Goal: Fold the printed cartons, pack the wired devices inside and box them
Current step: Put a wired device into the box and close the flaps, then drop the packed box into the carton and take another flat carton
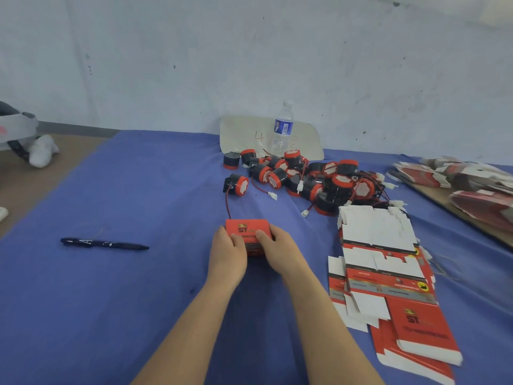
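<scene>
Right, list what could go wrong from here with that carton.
1. A red wire from the loose device reaches the far edge of the carton that the left hand and right hand grip; shifting it could pinch the wire or drag the device.
2. In the device pile the wires look tangled; pulling one may drag others or knock the water bottle standing just behind them.
</scene>
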### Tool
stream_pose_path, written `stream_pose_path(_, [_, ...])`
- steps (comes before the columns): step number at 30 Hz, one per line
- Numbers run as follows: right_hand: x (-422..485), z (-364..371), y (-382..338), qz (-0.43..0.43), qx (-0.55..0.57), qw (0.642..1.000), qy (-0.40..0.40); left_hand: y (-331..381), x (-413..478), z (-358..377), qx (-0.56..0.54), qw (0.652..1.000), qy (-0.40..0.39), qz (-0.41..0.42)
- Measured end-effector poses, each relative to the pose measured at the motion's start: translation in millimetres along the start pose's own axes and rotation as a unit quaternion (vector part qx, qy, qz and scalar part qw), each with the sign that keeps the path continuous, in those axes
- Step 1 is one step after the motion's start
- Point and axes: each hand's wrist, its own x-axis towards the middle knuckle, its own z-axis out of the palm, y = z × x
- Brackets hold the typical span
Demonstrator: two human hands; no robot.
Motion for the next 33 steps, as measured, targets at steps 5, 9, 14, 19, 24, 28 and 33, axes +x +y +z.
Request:
stream_pose_path(5, [-20.4,-4.4,-19.8,-0.028,0.149,0.988,0.037,35.5,-20.6,4.5,-0.159,0.987,0.008,0.012])
stream_pose_path(9, [-50.8,-73.2,-44.4,-0.128,0.222,0.942,0.216,104.6,-56.9,38.1,-0.232,0.961,-0.029,0.146])
stream_pose_path(14, [-136.6,-223.3,-48.0,-0.156,0.202,0.859,0.444,205.9,-149.4,131.0,-0.274,0.911,-0.188,0.243])
stream_pose_path(19, [-255.7,-344.0,-12.5,-0.002,-0.053,0.779,0.625,255.8,-279.2,224.8,-0.19,0.87,-0.352,0.288])
stream_pose_path(24, [-326.8,-370.9,21.0,0.131,-0.183,0.694,0.684,250.8,-356.7,269.1,0.114,0.8,-0.442,0.389])
stream_pose_path(28, [-293.0,-335.5,19.8,-0.052,-0.162,0.703,0.691,233.0,-320.4,257.0,0.005,0.861,-0.294,0.415])
stream_pose_path(33, [-204.3,-271.1,27.4,-0.011,-0.076,0.894,0.442,174.3,-205.1,206.1,0.009,0.939,-0.179,0.292])
